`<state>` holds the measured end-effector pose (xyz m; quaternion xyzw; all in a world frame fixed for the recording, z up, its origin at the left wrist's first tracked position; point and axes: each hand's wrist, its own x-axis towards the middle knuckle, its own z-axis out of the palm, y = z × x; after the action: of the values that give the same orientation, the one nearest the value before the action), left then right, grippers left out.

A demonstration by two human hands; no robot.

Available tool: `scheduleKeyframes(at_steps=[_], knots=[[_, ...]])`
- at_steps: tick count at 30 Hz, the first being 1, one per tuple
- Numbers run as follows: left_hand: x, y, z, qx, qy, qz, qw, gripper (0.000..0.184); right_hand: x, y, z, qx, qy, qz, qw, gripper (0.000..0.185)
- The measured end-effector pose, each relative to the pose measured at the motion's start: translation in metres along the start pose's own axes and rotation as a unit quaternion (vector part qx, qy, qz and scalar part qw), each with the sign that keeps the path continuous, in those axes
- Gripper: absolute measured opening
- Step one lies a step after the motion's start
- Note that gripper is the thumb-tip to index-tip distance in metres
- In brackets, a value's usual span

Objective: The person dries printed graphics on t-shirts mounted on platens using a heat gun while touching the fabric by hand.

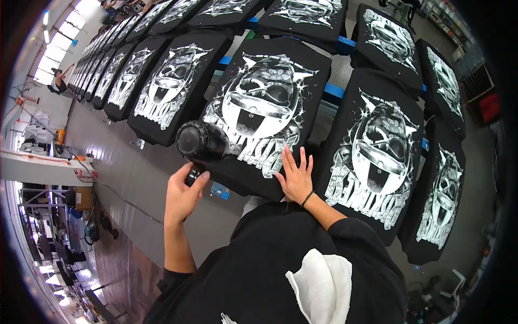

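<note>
A black hair dryer (202, 141) is gripped by its handle in my left hand (185, 190), its nozzle pointing right over the lower left of the print. Beneath it lies a black T-shirt (237, 175) stretched on a board, with a white and grey graphic (261, 105) of a masked, horned head and large lettering. My right hand (295, 175) rests flat with fingers spread at the lower right edge of the lettering. A dark band circles that wrist.
Another printed shirt (377, 151) lies on a board to the right, and one (170, 81) to the left. Long rows of similar shirts run toward the back left. Blue supports (334, 90) show between boards. A person (60, 81) stands far left. A white cloth (321, 286) hangs at my chest.
</note>
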<state>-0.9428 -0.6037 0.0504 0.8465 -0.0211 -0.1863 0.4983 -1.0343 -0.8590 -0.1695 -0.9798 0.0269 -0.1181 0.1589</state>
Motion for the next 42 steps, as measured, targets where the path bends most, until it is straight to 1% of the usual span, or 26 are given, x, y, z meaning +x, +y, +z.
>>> scheduleKeyframes(at_steps=[1, 3, 6, 8, 11, 13, 14, 16, 17, 19, 20, 22, 24, 26, 27, 28, 29, 31, 32, 33, 35, 36, 37, 38, 39, 42], knots=[[0.004, 0.003, 0.004, -0.013, 0.023, 0.005, 1.000, 0.018, 0.000, 0.000, 0.001, -0.002, -0.001, -0.005, 1.000, 0.065], [0.013, 0.004, 0.003, -0.061, 0.005, -0.024, 0.998, 0.017, 0.000, 0.000, 0.005, -0.016, -0.012, -0.017, 1.000, 0.066], [0.023, 0.001, 0.008, -0.079, -0.019, -0.007, 0.997, 0.020, 0.001, 0.002, 0.007, -0.022, -0.006, -0.021, 1.000, 0.065], [0.025, 0.003, 0.012, -0.077, -0.014, -0.012, 0.997, 0.020, 0.001, 0.001, 0.005, -0.023, -0.004, -0.019, 1.000, 0.065], [0.029, 0.004, 0.015, -0.068, -0.022, -0.013, 0.997, 0.022, 0.000, 0.000, 0.005, -0.030, -0.006, -0.019, 0.999, 0.064], [0.029, 0.005, 0.018, -0.035, -0.006, 0.006, 0.999, 0.016, 0.000, 0.000, 0.005, -0.028, -0.001, -0.015, 0.999, 0.064], [0.029, 0.004, 0.017, -0.034, -0.007, 0.007, 0.999, 0.016, 0.000, -0.001, 0.005, -0.028, 0.000, -0.013, 1.000, 0.064], [0.029, 0.000, 0.012, -0.030, -0.011, -0.003, 1.000, 0.028, -0.001, -0.002, 0.004, -0.025, -0.006, -0.007, 1.000, 0.063], [0.027, -0.003, 0.010, -0.029, -0.012, -0.002, 0.999, 0.028, -0.001, -0.002, 0.004, -0.026, -0.005, -0.005, 1.000, 0.063], [0.021, -0.009, 0.004, -0.029, -0.009, 0.018, 0.999, 0.025, 0.002, -0.005, 0.001, -0.022, 0.006, -0.008, 1.000, 0.061], [0.017, -0.009, -0.004, -0.038, -0.030, 0.006, 0.999, 0.022, 0.004, -0.008, 0.000, -0.018, 0.012, -0.013, 1.000, 0.060], [0.013, -0.012, -0.017, -0.044, -0.040, 0.001, 0.998, 0.020, 0.011, -0.016, 0.001, -0.004, 0.024, -0.021, 0.999, 0.057], [0.014, -0.014, -0.025, -0.038, -0.035, 0.013, 0.999, 0.019, 0.021, -0.027, 0.003, 0.016, 0.021, -0.040, 0.999, 0.057], [0.021, -0.016, -0.034, 0.033, 0.023, 0.022, 0.999, 0.019, 0.034, -0.040, 0.010, 0.027, 0.004, -0.049, 0.998, 0.057], [0.027, -0.016, -0.040, 0.032, 0.019, 0.026, 0.999, 0.019, 0.043, -0.044, 0.013, 0.022, -0.003, -0.028, 0.999, 0.058], [0.034, -0.017, -0.046, 0.004, 0.013, 0.016, 1.000, 0.020, 0.052, -0.047, 0.016, 0.016, -0.012, -0.006, 1.000, 0.059], [0.042, -0.018, -0.051, -0.026, 0.007, 0.008, 1.000, 0.021, 0.062, -0.046, 0.017, -0.023, 0.005, 0.033, 0.999, 0.064], [0.057, -0.021, -0.056, -0.024, 0.001, 0.025, 0.999, 0.021, 0.081, -0.038, 0.023, -0.054, 0.032, 0.100, 0.993, 0.066], [0.063, -0.024, -0.058, -0.019, 0.003, 0.034, 0.999, 0.021, 0.088, -0.034, 0.026, -0.058, 0.032, 0.109, 0.992, 0.068], [0.071, -0.025, -0.060, -0.036, -0.010, 0.045, 0.998, 0.023, 0.091, -0.032, 0.029, -0.066, 0.019, 0.102, 0.992, 0.068], [0.090, -0.023, -0.066, -0.102, -0.039, 0.031, 0.994, 0.025, 0.093, -0.031, 0.037, -0.082, -0.008, 0.087, 0.993, 0.069], [0.101, -0.028, -0.066, -0.108, -0.034, 0.036, 0.993, 0.032, 0.092, -0.033, 0.038, -0.084, -0.023, 0.085, 0.993, 0.070], [0.112, -0.029, -0.067, -0.086, -0.027, 0.045, 0.995, 0.036, 0.092, -0.036, 0.038, -0.085, -0.037, 0.085, 0.992, 0.070], [0.121, -0.030, -0.068, -0.064, -0.021, 0.053, 0.996, 0.041, 0.091, -0.038, 0.039, -0.091, -0.021, 0.091, 0.991, 0.069], [0.133, -0.033, -0.069, -0.045, -0.022, 0.059, 0.997, 0.051, 0.092, -0.040, 0.039, -0.092, -0.010, 0.105, 0.990, 0.069], [0.157, -0.034, -0.072, -0.069, -0.047, 0.049, 0.995, 0.053, 0.091, -0.045, 0.040, -0.098, 0.004, 0.128, 0.987, 0.067]])
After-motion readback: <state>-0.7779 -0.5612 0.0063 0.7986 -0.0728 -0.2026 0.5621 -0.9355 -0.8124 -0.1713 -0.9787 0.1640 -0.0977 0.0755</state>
